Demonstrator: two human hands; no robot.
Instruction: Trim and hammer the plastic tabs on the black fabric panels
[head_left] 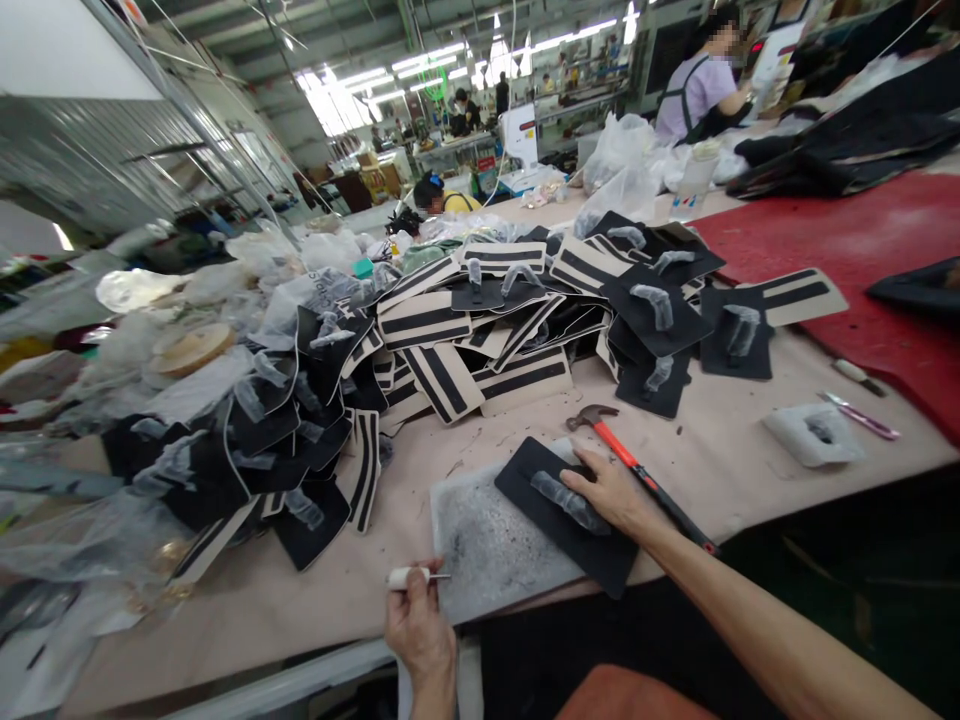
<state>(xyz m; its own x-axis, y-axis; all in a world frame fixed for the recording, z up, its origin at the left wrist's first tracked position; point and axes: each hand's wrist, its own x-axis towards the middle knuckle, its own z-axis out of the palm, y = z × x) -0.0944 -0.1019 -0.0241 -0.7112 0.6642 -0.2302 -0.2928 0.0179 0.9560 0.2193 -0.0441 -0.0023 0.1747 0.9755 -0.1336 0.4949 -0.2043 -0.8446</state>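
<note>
My left hand (421, 625) is closed round the white handle of an awl (409, 577), whose thin metal tip points right over the near left edge of a grey slab (487, 550). On the slab's right part lies a black rectangular panel (525, 475) with a plastic-wrapped handle (566, 500) across its middle. My right hand (607, 490) rests at the panel's far right edge, thumb toward the wrapped handle; whether its fingers grip the panel is hidden. A claw hammer (637, 475) with a red and black handle lies just right of that hand.
Behind is a heap of black and cream striped panels (435, 318). At the right lie a white wrapped block (814, 435), a pink cutter (862, 415), another white-handled tool (857, 376) and red material (832, 225). Plastic bags (285, 300) crowd the left. Co-workers sit farther back.
</note>
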